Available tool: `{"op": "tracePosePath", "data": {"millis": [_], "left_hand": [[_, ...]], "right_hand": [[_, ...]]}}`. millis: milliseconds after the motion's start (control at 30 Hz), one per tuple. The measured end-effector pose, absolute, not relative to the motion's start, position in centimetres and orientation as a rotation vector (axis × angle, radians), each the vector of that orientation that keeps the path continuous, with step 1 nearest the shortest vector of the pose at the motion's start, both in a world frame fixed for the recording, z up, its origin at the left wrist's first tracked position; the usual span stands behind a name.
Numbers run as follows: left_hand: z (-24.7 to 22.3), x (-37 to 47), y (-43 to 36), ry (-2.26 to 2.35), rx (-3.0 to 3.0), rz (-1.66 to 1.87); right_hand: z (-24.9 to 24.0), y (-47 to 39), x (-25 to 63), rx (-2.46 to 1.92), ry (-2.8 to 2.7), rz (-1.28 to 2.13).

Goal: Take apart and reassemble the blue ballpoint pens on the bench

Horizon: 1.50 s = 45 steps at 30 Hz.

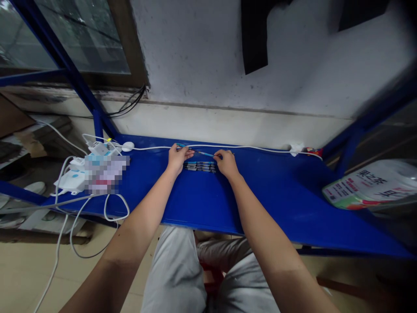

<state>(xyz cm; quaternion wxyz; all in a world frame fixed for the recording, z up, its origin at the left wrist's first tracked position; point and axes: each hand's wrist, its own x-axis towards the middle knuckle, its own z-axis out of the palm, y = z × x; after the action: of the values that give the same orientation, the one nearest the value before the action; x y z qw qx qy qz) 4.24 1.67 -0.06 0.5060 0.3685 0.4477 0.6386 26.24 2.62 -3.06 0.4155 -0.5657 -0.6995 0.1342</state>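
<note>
Just above the back half of the blue tabletop point(195, 200), a slim blue-and-dark pen point(206, 154) stretches between both hands. My left hand point(178, 159) is closed on its left end, where a bit of blue shows above the fingers. Thumb and fingertips of my right hand point(226, 163) pinch the right end. Whether the pen is one piece or two parts lined up is too small to tell. Below it several similar pens point(199, 167) lie side by side on the table, between the two hands.
A white cable point(153, 148) runs along the table's back edge. At left are white power strips and plugs point(73, 178) with looping cords, beside a blurred-out item point(107, 176). On the right lies a large labelled bottle point(371, 184). Blue frame posts point(97, 124) rise at the ends.
</note>
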Motion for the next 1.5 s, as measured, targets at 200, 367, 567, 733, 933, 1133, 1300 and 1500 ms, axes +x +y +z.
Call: {"op": "tracePosePath", "data": {"millis": [200, 367, 567, 733, 933, 1133, 1300, 1500], "left_hand": [[0.3, 4.6, 1.2, 0.999, 0.932, 1.451], [0.5, 4.9, 1.1, 0.921, 0.971, 1.452], [0.5, 5.4, 0.9, 0.878, 0.896, 1.524], [0.3, 5.3, 1.1, 0.811, 0.798, 1.566], [0.7, 4.9, 1.1, 0.684, 0.773, 1.546], [1.1, 5.0, 0.8, 0.604, 0.792, 1.506], [0.9, 5.1, 0.9, 0.627, 0.779, 1.56], [1.5, 5.2, 0.5, 0.585, 0.769, 1.537]], "right_hand": [[-1.4, 1.2, 24.5, -1.249, -1.768, 0.441], [-1.4, 0.9, 23.9, -1.179, -1.746, 0.503], [-1.4, 0.9, 23.7, -1.151, -1.778, 0.483], [-1.0, 0.3, 23.3, -1.112, -1.782, 0.548], [-0.5, -0.2, 23.0, -1.114, -1.744, 0.68], [-0.5, -0.3, 22.7, -1.111, -1.703, 0.659], [-0.3, -0.5, 22.5, -1.097, -1.705, 0.644], [-0.1, -0.4, 22.5, -1.116, -1.693, 0.68]]}}
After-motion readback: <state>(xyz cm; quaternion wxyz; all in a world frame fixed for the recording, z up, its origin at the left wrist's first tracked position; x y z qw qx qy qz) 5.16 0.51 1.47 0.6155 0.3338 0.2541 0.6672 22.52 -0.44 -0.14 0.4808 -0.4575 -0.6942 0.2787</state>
